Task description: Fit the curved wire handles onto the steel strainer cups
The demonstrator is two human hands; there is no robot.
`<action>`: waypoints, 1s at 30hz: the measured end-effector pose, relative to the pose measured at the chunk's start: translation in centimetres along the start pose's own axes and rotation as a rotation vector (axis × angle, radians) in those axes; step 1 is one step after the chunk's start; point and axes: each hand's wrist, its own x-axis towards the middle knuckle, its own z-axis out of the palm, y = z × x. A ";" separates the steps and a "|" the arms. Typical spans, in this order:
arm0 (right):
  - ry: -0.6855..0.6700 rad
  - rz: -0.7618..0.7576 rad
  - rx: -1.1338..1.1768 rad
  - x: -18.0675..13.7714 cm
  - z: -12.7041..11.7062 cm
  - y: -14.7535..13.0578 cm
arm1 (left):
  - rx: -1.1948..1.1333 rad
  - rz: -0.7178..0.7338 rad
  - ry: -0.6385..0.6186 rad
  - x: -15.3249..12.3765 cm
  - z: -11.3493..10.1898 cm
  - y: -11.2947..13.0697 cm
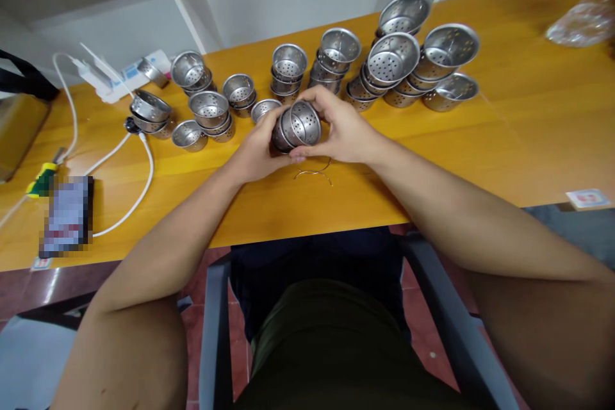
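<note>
Between my two hands is a small nested stack of perforated metal cups [305,123], tilted with its opening toward the right. My left hand [259,150] wraps the stack from the left side. My right hand [343,125] grips it from the right, fingers over the top rim and thumb side below. Just behind my left fingers stands a single perforated cup [266,109]. Right under the held stack, a thin bent copper-coloured wire [313,172] lies on the table.
Several stacks of perforated cups [394,59] stand along the back of the wooden table [523,141]. On the left are a power strip [132,73], white cables [152,173], a screwdriver [45,178] and a blurred phone-like object [67,216]. A clear plastic bag [583,20] lies far right.
</note>
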 end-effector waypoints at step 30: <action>0.030 -0.080 -0.125 0.0 -4.5 -1.4 | 0.028 0.000 -0.003 -0.2 -1.5 2.7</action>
